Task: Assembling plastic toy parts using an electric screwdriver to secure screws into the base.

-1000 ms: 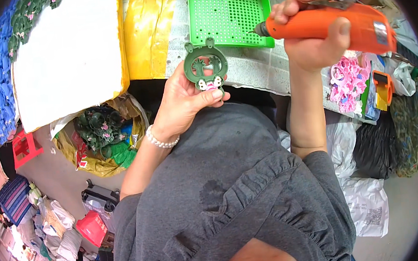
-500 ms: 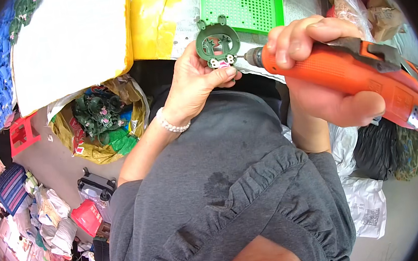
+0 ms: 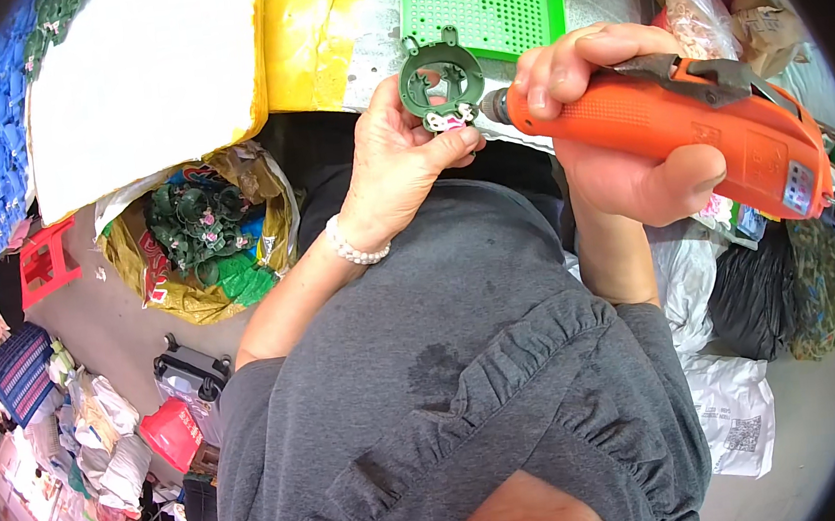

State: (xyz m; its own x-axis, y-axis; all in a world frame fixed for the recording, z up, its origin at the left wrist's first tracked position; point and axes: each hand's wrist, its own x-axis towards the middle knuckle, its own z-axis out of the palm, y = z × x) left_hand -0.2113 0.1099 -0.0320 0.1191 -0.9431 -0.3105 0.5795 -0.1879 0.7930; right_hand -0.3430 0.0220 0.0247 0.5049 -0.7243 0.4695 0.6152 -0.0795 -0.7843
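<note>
Pinched in my left hand [image 3: 402, 156] is a dark green plastic ring-shaped part [image 3: 405, 88] with small ear-like knobs on top. A small white and pink piece [image 3: 446, 121] sits at its lower edge, by my thumb. My right hand [image 3: 618, 151] wraps round an orange electric screwdriver [image 3: 665, 118], which lies nearly level and slopes down to the right. Its dark chuck [image 3: 494, 106] points left at the lower right side of the green part, very close to it. The bit's tip is hidden against the part, so I cannot tell how deep it sits.
A bright green perforated tray [image 3: 483, 3] lies on the metal worktop beyond my hands. To the left is a large white board [image 3: 144, 86] with yellow edging. An open sack [image 3: 199, 231] on the floor holds several green parts. Plastic bags [image 3: 738, 300] stand at right.
The screwdriver and my right hand have moved left, bringing the chuck up to the green part. That part has shifted slightly right and tilted a little with my left hand.
</note>
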